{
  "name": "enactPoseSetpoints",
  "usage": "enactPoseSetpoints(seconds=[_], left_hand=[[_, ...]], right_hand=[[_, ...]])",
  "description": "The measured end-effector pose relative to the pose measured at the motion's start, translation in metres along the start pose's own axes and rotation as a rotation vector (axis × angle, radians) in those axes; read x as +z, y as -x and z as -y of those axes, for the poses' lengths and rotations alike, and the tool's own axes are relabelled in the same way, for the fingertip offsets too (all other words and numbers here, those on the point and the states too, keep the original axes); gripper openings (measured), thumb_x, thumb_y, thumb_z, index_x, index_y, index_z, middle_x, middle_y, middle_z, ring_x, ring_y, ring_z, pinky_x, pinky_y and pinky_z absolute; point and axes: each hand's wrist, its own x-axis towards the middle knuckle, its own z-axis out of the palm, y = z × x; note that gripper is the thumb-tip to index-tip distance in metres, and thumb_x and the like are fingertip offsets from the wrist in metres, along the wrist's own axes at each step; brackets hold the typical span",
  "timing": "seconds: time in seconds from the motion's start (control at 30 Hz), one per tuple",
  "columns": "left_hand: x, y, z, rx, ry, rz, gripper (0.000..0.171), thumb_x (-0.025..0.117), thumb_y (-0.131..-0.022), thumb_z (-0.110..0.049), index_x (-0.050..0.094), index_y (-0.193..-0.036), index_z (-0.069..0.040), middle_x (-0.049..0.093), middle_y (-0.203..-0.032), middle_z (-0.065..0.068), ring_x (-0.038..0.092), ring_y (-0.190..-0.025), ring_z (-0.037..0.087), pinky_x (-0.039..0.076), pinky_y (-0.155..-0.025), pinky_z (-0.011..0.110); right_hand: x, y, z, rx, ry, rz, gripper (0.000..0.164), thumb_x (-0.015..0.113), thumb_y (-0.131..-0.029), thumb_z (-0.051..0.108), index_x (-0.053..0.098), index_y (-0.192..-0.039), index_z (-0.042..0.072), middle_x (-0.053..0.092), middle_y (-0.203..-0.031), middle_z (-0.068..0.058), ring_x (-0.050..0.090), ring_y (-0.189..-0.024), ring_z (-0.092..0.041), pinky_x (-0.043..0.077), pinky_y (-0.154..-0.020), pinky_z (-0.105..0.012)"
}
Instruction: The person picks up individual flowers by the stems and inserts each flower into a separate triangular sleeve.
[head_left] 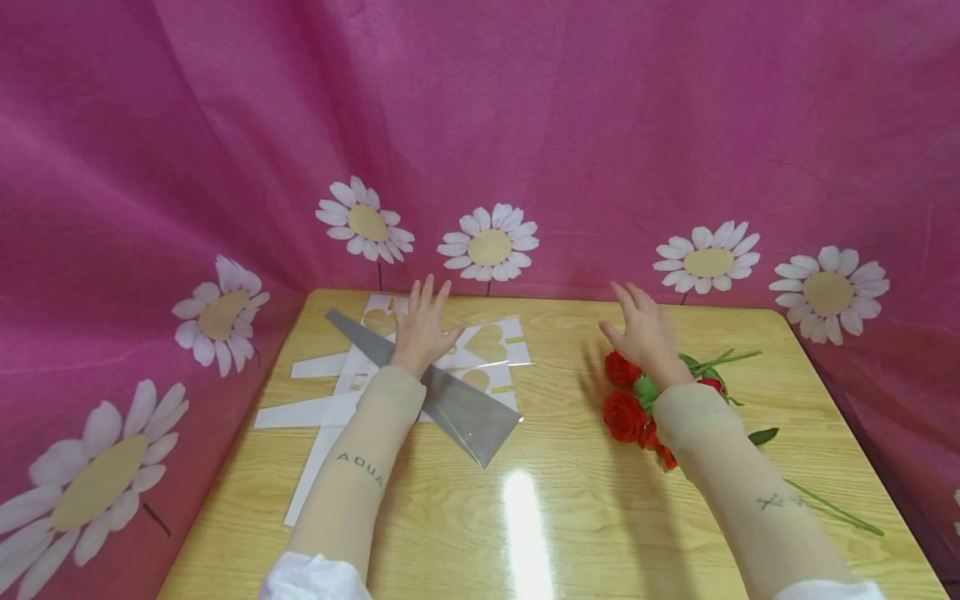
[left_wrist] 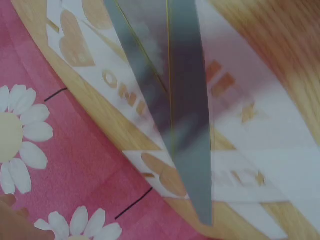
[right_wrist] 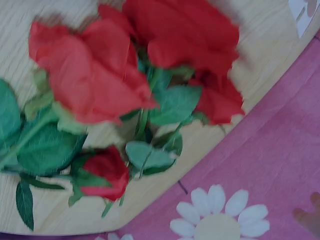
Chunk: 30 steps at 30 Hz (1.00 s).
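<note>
My left hand point(head_left: 423, 333), fingers spread, hovers above a grey tapered flower sleeve point(head_left: 474, 412) with thin gold lines. Beneath that sleeve lie several white flower sleeves point(head_left: 300, 414), overlapping, with clear windows shaped as hearts and letters. The left wrist view shows the grey sleeve point(left_wrist: 187, 100) narrowing to a blunt tip over them. Over on the right, my right hand point(head_left: 647, 337) is held over a bunch of red roses point(head_left: 624, 417) with its fingers extended and nothing in them. Large red blooms point(right_wrist: 95, 75) and a smaller rosebud point(right_wrist: 107, 172) fill the right wrist view.
The wooden table point(head_left: 585, 517) has rounded far corners. A pink curtain point(head_left: 570, 150) printed with white daisies surrounds it at the back and sides. One green stem point(head_left: 840, 506) reaches toward the table's right edge. A bright light reflection lies on the near tabletop.
</note>
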Motion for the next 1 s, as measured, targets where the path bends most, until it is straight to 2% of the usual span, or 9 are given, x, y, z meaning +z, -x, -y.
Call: enactPoseSetpoints(seconds=[0.1,0.27,0.37,0.53,0.7,0.83,1.0], left_hand=[[0.005,0.004,-0.001,0.036,0.046,-0.046,0.070,0.057,-0.085,-0.040,0.029,-0.142,-0.010,0.021,-0.149,0.013,0.017,-0.136,0.031,0.013,-0.109,0.058],[0.019,0.018,-0.006,0.095,0.083,-0.103,0.059,0.059,-0.085,-0.031,0.040,-0.132,-0.001,0.038,-0.139,0.017,0.034,-0.128,0.033,0.026,-0.108,0.048],[0.027,0.029,-0.011,0.117,0.095,-0.104,0.055,0.062,-0.084,-0.027,0.044,-0.128,0.000,0.043,-0.133,0.018,0.039,-0.123,0.033,0.031,-0.106,0.047],[0.045,0.052,-0.019,0.158,0.098,-0.060,0.051,0.061,-0.084,-0.022,0.046,-0.127,-0.001,0.047,-0.128,0.016,0.044,-0.118,0.030,0.038,-0.100,0.042],[0.066,0.074,-0.023,0.207,0.121,-0.065,0.043,0.062,-0.081,-0.012,0.051,-0.121,0.001,0.053,-0.117,0.016,0.052,-0.107,0.030,0.048,-0.087,0.040],[0.080,0.087,-0.026,0.229,0.120,-0.058,0.039,0.062,-0.080,-0.008,0.055,-0.116,0.003,0.057,-0.108,0.015,0.055,-0.097,0.030,0.049,-0.082,0.039],[0.091,0.100,-0.028,0.214,0.099,0.006,0.037,0.065,-0.078,-0.012,0.056,-0.110,0.004,0.055,-0.106,0.016,0.052,-0.095,0.031,0.047,-0.084,0.041]], right_hand=[[0.009,0.002,0.007,-0.041,-0.076,-0.088,0.061,0.056,-0.088,0.023,0.030,-0.139,0.001,0.035,-0.136,-0.027,0.036,-0.122,-0.043,0.032,-0.098,-0.059],[0.029,0.010,0.025,-0.087,-0.178,-0.143,0.055,0.061,-0.084,0.012,0.039,-0.132,-0.004,0.044,-0.125,-0.028,0.042,-0.115,-0.043,0.036,-0.097,-0.055],[0.043,0.017,0.037,-0.102,-0.212,-0.126,0.052,0.063,-0.083,0.009,0.041,-0.129,-0.003,0.046,-0.122,-0.027,0.044,-0.113,-0.041,0.039,-0.094,-0.054],[0.073,0.031,0.055,-0.123,-0.262,-0.081,0.050,0.066,-0.080,0.006,0.045,-0.125,-0.004,0.050,-0.116,-0.025,0.048,-0.109,-0.039,0.043,-0.093,-0.050],[0.106,0.046,0.069,-0.129,-0.302,-0.053,0.044,0.066,-0.078,0.002,0.049,-0.118,-0.006,0.053,-0.110,-0.024,0.051,-0.104,-0.037,0.044,-0.093,-0.048],[0.124,0.055,0.079,-0.123,-0.350,-0.029,0.042,0.067,-0.077,0.002,0.051,-0.116,-0.007,0.053,-0.108,-0.023,0.052,-0.102,-0.035,0.045,-0.091,-0.046],[0.137,0.063,0.089,-0.100,-0.367,0.054,0.046,0.069,-0.077,0.006,0.049,-0.116,-0.008,0.052,-0.108,-0.023,0.051,-0.102,-0.036,0.044,-0.091,-0.047]])
